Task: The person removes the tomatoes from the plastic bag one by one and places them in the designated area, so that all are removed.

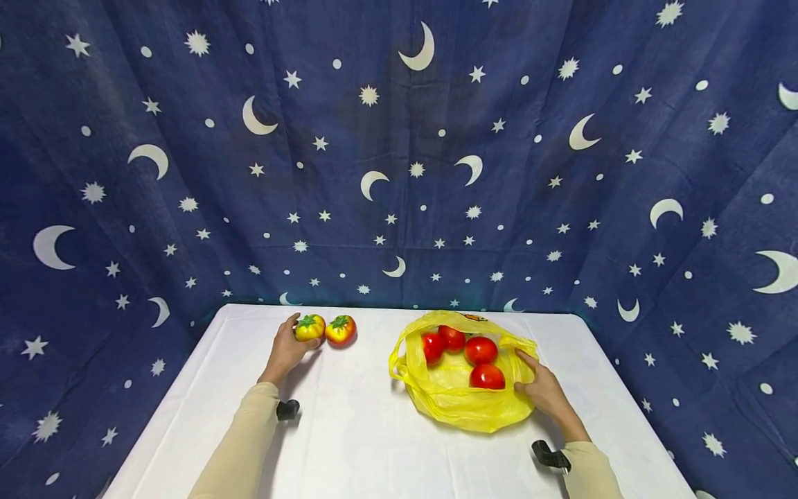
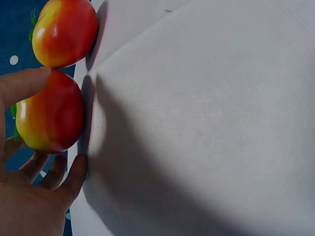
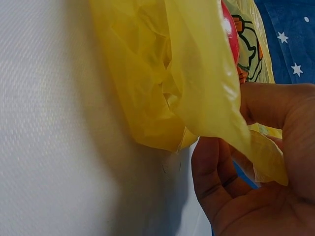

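My left hand [image 1: 289, 351] is at the table's far left. Its thumb and curled fingers are round a yellow-and-red tomato-like fruit [image 2: 51, 113] with a green leafy top. Beside it stands a second such fruit [image 1: 341, 331], close against the first. Right of the middle, a yellow plastic bag [image 1: 461, 409] lies with its mouth spread open. Several red fruits [image 1: 487, 377] show inside. At the bag's right rim my right hand [image 1: 544, 389] holds the thin plastic between thumb and fingers. A flap of the bag [image 3: 268, 157] passes through that hand.
A white cloth [image 1: 368, 450] covers the table. Behind and at both sides hangs a dark blue curtain [image 1: 399, 125] with moons and stars. One bag handle [image 1: 397, 364] loops out on the left. A black wrist mount [image 1: 548, 454] sticks out beside the right sleeve.
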Available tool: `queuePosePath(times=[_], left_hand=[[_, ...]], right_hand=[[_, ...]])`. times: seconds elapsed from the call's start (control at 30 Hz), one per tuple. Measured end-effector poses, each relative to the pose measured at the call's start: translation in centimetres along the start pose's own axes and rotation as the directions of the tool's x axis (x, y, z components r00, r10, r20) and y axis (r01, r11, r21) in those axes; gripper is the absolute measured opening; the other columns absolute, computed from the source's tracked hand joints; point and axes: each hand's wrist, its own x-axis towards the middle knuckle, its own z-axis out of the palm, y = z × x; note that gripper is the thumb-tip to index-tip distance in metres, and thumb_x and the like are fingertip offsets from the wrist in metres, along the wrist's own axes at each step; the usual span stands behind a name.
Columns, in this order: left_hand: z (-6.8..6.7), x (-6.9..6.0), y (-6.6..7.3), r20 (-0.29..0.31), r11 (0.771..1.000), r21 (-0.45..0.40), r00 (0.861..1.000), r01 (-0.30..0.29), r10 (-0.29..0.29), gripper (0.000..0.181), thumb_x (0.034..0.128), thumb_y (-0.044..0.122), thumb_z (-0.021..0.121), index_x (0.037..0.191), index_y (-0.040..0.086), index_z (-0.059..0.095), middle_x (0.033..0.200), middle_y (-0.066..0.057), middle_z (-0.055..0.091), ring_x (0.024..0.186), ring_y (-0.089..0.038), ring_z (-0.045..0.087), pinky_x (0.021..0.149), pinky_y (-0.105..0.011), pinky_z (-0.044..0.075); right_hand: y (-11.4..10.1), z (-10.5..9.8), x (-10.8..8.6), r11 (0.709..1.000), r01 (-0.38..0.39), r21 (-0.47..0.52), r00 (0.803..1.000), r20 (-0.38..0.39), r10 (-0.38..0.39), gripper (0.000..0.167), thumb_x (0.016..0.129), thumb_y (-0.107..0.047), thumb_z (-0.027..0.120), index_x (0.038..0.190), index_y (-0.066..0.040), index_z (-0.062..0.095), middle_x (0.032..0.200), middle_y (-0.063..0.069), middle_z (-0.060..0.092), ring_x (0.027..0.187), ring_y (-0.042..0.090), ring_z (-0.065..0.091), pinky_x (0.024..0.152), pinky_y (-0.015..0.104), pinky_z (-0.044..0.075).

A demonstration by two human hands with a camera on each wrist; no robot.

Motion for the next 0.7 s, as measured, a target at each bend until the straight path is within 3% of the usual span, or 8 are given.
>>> queuePosePath(times=[0.2, 0.4, 0.7], left_hand=[[-0.5, -0.2, -0.2, -0.013, 1.0, -0.02, 1.0, 0.021, -0.022, 0.082, 0.0831, 0.017, 0.075, 0.15, 0.002, 0.03, 0.149, -0.03, 0.031, 0.134, -0.047, 0.04, 0.114, -0.059, 0.033], [-1.3, -0.8, -0.1, -0.069, 0.999, 0.032, 0.997, -0.034, 0.036, 0.074, 0.0836, 0.017, 0.073, 0.146, 0.001, 0.037, 0.148, -0.029, 0.033, 0.134, -0.046, 0.039, 0.111, -0.059, 0.036], [-2.2, -2.2, 1.3, -0.122, 0.991, -0.021, 0.984, -0.132, 0.128, 0.059, 0.0843, 0.015, 0.074, 0.137, 0.002, 0.05, 0.145, -0.023, 0.041, 0.133, -0.042, 0.043, 0.106, -0.054, 0.044]], right_hand=[[0.0, 0.0, -0.3, 1.0, 0.012, -0.003, 1.0, -0.002, -0.012, 0.081, 0.077, -0.003, 0.065, 0.152, -0.007, 0.034, 0.152, 0.031, 0.033, 0.14, 0.052, 0.029, 0.115, 0.069, 0.018], [0.1, -0.1, -0.2, 0.999, 0.039, -0.01, 0.999, -0.017, -0.039, 0.08, 0.076, -0.001, 0.065, 0.151, -0.005, 0.035, 0.15, 0.033, 0.035, 0.14, 0.053, 0.028, 0.115, 0.068, 0.018], [0.3, 0.0, -0.1, 1.0, 0.002, 0.013, 1.0, -0.002, -0.002, 0.081, 0.078, -0.002, 0.064, 0.152, -0.007, 0.032, 0.152, 0.033, 0.032, 0.141, 0.053, 0.026, 0.115, 0.069, 0.017]])
